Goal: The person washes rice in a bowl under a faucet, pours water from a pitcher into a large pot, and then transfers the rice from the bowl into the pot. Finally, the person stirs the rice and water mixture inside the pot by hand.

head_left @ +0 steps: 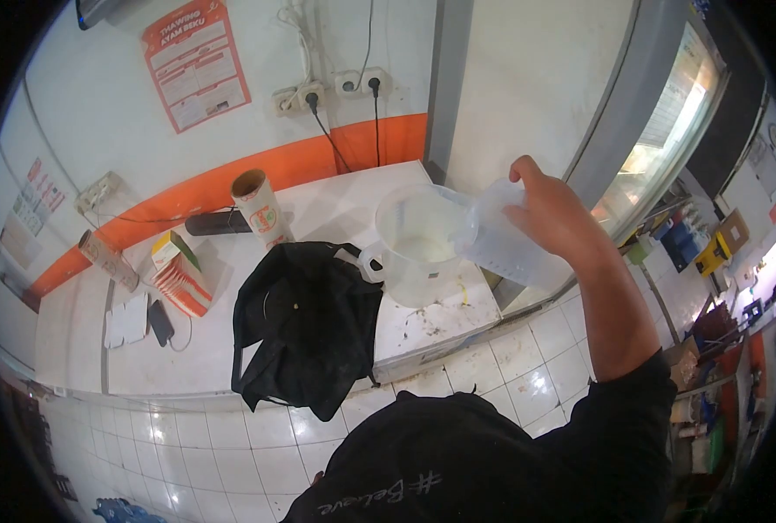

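My right hand [545,213] is closed round a translucent plastic measuring jug [501,240]. This jug is tipped to the left, its mouth at the rim of a larger translucent pitcher [418,275]. The larger pitcher stands upright on the white counter [335,200], its handle facing left, and looks whitish inside. Whether liquid runs between the two vessels I cannot make out. A black cloth bag or garment [305,322] lies beside the pitcher, hanging over the counter's front edge. My left hand does not show.
Printed paper tubs [261,213], folded cartons [181,283] and a phone [159,322] on a cable sit farther left. Dark crumbs lie near the pitcher. Sockets with plugged cables [311,100] are on the wall. A grey-framed glass door [527,96] adjoins the counter's right end.
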Tool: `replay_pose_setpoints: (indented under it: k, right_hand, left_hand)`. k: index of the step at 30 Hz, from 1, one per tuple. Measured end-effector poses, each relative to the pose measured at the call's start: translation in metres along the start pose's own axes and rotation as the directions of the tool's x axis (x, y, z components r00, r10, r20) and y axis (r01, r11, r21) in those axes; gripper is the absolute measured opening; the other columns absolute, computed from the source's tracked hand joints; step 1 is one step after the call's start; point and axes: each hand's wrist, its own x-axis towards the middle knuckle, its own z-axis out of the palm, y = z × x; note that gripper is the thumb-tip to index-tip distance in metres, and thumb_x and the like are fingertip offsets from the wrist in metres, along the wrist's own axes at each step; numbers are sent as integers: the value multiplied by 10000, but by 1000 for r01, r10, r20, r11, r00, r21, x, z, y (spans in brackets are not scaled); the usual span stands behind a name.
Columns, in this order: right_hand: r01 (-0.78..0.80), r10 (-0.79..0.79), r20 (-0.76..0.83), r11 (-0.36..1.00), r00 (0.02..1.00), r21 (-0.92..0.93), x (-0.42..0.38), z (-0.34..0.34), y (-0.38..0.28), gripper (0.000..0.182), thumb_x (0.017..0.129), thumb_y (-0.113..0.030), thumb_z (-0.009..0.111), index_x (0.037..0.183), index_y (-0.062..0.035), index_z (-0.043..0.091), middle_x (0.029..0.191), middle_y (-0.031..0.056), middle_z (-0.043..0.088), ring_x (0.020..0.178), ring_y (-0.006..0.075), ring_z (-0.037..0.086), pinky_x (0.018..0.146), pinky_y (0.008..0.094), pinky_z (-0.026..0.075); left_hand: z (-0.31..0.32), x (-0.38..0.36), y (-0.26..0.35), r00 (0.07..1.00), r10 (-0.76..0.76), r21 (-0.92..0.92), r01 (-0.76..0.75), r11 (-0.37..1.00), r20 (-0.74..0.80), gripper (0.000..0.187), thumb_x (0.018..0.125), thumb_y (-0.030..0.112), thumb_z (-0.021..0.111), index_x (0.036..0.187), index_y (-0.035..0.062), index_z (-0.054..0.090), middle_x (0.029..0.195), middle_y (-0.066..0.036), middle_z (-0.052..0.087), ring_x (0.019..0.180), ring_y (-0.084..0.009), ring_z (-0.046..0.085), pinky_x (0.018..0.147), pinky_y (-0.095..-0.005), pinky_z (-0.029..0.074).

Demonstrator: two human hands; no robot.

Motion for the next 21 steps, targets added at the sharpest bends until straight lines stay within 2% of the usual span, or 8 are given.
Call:
replay_pose_setpoints:
  k: [5,7,8,11,13,14,16,21]
  right_hand:
    - [-47,56,-45,982,997,183,-19,20,50,382,931,-122,684,1234,-58,459,1045,256,676,1002,431,672,879,474,518]
    - [31,43,-182,924,982,381,-30,46,83,364,936,-38,652,1233,-69,443,862,95,590,794,181,575,762,327,483]
    - [15,57,-172,921,983,389,-38,59,101,364,936,-38,652,1233,-69,443,862,95,590,794,181,575,762,327,483]
    - [38,137,-274,834,952,550,-67,109,142,402,916,-46,684,1244,-51,451,1038,122,601,941,214,635,832,367,510]
    - [93,207,-316,686,926,722,-94,141,164,378,909,6,670,1214,-49,453,1052,73,559,954,132,569,803,312,488]
    - [64,238,-306,685,922,725,-108,154,170,378,909,6,670,1214,-49,453,1052,73,559,954,132,569,803,312,488]
    - [80,339,-266,475,903,876,-128,175,172,353,913,34,655,1189,-57,454,1052,52,545,954,110,558,794,283,472]
    - [-33,406,-184,473,895,881,-161,185,175,326,918,32,650,1167,-55,460,1005,25,540,902,111,565,797,267,456]
  left_hand:
    - [-2,-6,-1,1000,5,16,-5,1000,3,806,863,387,749,1466,-42,432,1072,-240,745,1080,-405,704,964,-473,547]
    - [-2,-11,-5,1000,8,28,-8,1000,10,804,865,391,747,1465,-42,434,1070,-239,745,1079,-405,704,965,-473,546]
    - [-3,-12,-7,1000,11,37,-11,999,12,803,866,392,747,1465,-41,434,1070,-239,745,1079,-405,705,965,-473,546]
    - [-6,-19,-14,999,25,75,-27,997,30,800,868,397,744,1463,-40,437,1068,-237,746,1078,-405,705,966,-474,545]
    - [-12,-24,-14,998,44,107,-49,993,48,798,870,401,743,1462,-40,439,1067,-236,746,1077,-405,705,967,-474,544]
    - [-15,-25,-16,997,54,130,-61,990,58,797,871,403,742,1461,-40,440,1066,-236,746,1077,-405,705,967,-474,544]
    - [-25,-27,-15,995,73,168,-85,982,74,795,873,406,741,1460,-39,441,1065,-235,747,1076,-404,705,968,-475,543]
    - [-57,-33,-17,986,137,248,-157,956,95,791,877,414,737,1457,-37,446,1062,-233,748,1074,-404,706,970,-475,542]
